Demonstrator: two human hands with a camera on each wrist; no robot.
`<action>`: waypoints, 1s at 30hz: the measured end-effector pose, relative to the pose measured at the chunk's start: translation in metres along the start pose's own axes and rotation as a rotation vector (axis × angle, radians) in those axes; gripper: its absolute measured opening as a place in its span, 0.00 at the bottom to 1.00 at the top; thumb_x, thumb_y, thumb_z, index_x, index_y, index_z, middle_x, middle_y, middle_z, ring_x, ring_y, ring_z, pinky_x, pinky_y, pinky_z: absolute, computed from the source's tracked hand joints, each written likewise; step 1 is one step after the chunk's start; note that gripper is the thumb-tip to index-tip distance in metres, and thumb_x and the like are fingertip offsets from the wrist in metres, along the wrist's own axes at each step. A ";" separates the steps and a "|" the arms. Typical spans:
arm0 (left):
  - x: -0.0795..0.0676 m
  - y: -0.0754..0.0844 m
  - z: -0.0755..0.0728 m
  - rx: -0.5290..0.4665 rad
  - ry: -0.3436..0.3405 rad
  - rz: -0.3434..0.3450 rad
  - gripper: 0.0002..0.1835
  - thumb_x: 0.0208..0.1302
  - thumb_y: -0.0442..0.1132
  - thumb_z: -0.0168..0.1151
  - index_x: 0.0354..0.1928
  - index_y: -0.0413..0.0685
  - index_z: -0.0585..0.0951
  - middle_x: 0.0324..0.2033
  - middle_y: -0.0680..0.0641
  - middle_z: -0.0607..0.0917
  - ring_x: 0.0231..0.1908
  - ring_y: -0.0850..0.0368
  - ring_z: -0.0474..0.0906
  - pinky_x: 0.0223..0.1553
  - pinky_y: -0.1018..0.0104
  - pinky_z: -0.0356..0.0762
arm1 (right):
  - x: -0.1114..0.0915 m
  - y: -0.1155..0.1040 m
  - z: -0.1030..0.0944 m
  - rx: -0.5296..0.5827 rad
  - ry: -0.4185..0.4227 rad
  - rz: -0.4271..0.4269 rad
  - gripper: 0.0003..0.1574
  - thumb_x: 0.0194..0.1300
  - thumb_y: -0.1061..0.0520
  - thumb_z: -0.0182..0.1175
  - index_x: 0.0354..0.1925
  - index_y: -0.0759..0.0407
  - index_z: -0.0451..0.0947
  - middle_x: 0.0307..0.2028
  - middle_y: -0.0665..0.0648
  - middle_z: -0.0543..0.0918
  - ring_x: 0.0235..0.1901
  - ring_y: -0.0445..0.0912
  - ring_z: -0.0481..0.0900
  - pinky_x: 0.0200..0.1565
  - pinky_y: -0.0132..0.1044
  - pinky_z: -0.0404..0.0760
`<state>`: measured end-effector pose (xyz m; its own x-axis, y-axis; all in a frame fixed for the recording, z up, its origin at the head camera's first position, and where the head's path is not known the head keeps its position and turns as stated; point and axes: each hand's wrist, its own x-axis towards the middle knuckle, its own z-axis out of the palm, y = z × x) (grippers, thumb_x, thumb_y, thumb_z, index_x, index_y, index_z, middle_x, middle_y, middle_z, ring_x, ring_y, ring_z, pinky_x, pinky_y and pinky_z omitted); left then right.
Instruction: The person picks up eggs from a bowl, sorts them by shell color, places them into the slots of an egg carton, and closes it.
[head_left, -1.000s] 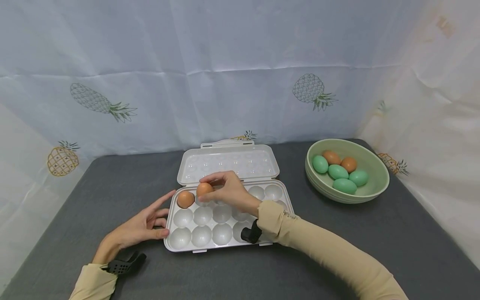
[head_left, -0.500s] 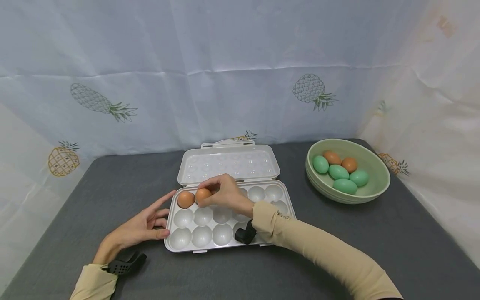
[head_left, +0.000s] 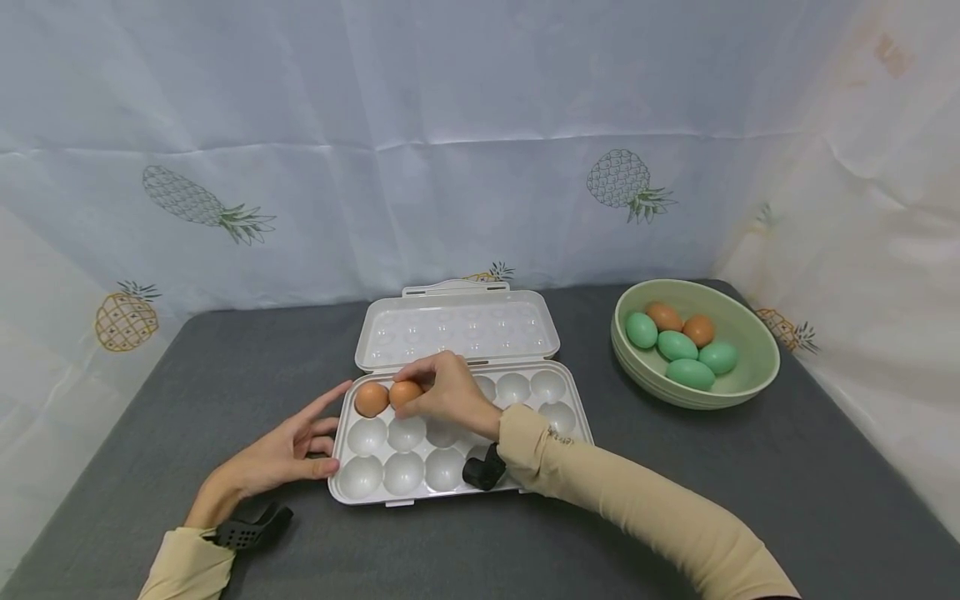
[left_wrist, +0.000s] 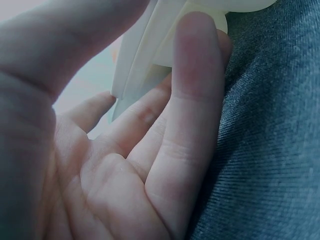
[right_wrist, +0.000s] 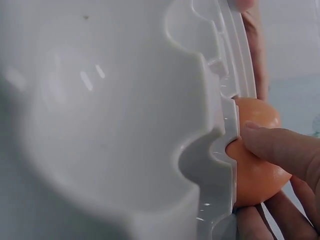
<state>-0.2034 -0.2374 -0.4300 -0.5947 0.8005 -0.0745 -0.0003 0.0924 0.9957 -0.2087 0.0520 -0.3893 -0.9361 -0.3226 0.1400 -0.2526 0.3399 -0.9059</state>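
A white plastic egg tray [head_left: 402,472] lies with its lid [head_left: 461,325] folded back behind it. My right hand [head_left: 453,393] pinches a brown egg [head_left: 405,392] in the second cup of the back row. In the right wrist view the thumb [right_wrist: 280,147] lies across this egg, fingers on its far side, and its lower part sits down in the cup. A second brown egg [head_left: 371,399] rests in the back left corner cup. My left hand [head_left: 279,454] is spread along the tray's left side; its index fingertip and thumb touch the edge near the back and front corners.
At the back right stands a pale green bowl [head_left: 757,367] with several green eggs [head_left: 690,374] and two brown eggs [head_left: 698,331]. A dark cloth [head_left: 600,500] covers the table. A pineapple-print curtain [head_left: 420,192] hangs behind.
My right hand has lowered the egg and shifted it slightly left, into the cup beside the corner egg. The left hand, tray and bowl stay in place.
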 end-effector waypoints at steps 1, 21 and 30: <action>0.000 0.000 0.000 0.001 -0.001 0.002 0.54 0.72 0.26 0.59 0.82 0.56 0.31 0.64 0.60 0.78 0.50 0.62 0.84 0.48 0.65 0.84 | 0.000 0.000 0.000 -0.007 0.003 -0.004 0.25 0.43 0.69 0.81 0.44 0.65 0.89 0.42 0.62 0.92 0.36 0.37 0.85 0.43 0.25 0.82; 0.000 -0.001 -0.002 -0.017 -0.018 0.008 0.54 0.72 0.25 0.57 0.82 0.58 0.31 0.64 0.59 0.77 0.50 0.64 0.84 0.48 0.66 0.84 | -0.003 -0.001 -0.001 -0.089 -0.007 -0.077 0.24 0.47 0.68 0.79 0.47 0.66 0.88 0.43 0.62 0.91 0.38 0.44 0.87 0.41 0.25 0.81; -0.001 0.000 0.000 -0.001 -0.010 0.026 0.54 0.72 0.25 0.58 0.83 0.57 0.32 0.64 0.60 0.77 0.50 0.63 0.84 0.48 0.66 0.84 | -0.004 -0.003 -0.005 0.035 -0.022 0.013 0.22 0.52 0.63 0.78 0.48 0.65 0.88 0.44 0.63 0.91 0.37 0.39 0.85 0.41 0.23 0.80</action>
<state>-0.2030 -0.2379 -0.4302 -0.5867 0.8083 -0.0495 0.0142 0.0714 0.9973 -0.2048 0.0565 -0.3851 -0.9334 -0.3383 0.1197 -0.2316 0.3130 -0.9211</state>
